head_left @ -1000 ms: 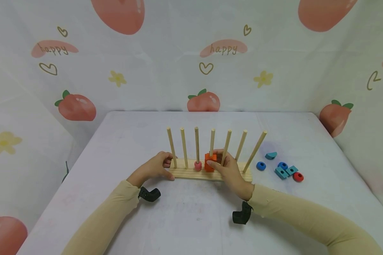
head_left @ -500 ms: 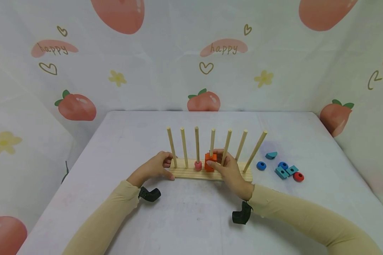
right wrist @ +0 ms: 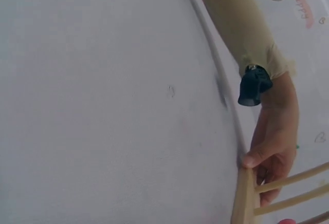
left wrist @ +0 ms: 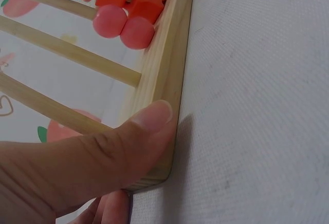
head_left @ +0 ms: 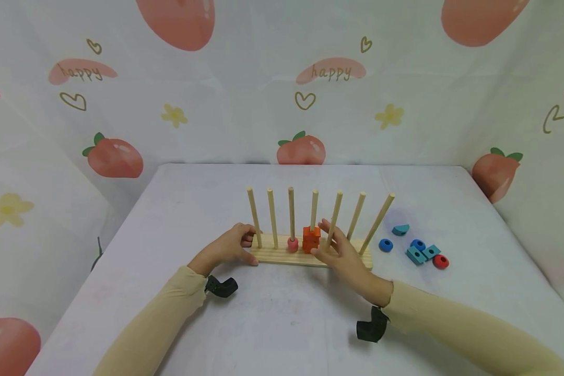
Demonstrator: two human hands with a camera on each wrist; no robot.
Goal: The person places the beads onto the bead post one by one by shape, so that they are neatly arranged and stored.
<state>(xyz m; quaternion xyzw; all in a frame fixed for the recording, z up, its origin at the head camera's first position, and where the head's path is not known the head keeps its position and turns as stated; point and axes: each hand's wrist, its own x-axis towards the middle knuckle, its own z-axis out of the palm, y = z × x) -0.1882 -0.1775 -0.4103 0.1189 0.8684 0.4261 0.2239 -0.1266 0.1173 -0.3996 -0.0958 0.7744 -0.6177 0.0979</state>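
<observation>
A pale wooden board [head_left: 277, 256] with several upright pegs lies on the table. My left hand [head_left: 230, 246] grips its left end; the left wrist view shows the thumb [left wrist: 154, 116] against the front edge and fingers behind. Orange star-shaped beads [head_left: 311, 240] are stacked on the middle peg. On the peg to their left sit pink round beads [left wrist: 138, 33], two of them in the left wrist view. My right hand [head_left: 348, 261] is just right of the stars, thumb and fingers spread, holding nothing. Whether its thumb touches them I cannot tell.
Right of the board lie blue round beads [head_left: 386, 245], teal blocks [head_left: 415, 255], a teal half-round piece [head_left: 400, 230] and a red round bead [head_left: 441, 261]. A black wrist camera [right wrist: 253, 86] sits on the left wrist. A printed curtain [head_left: 244, 104] hangs behind the table.
My right hand has let go of the orange star beads and drawn back slightly right, its fingers parting. The stars stay on the peg. My left hand keeps its grip on the board.
</observation>
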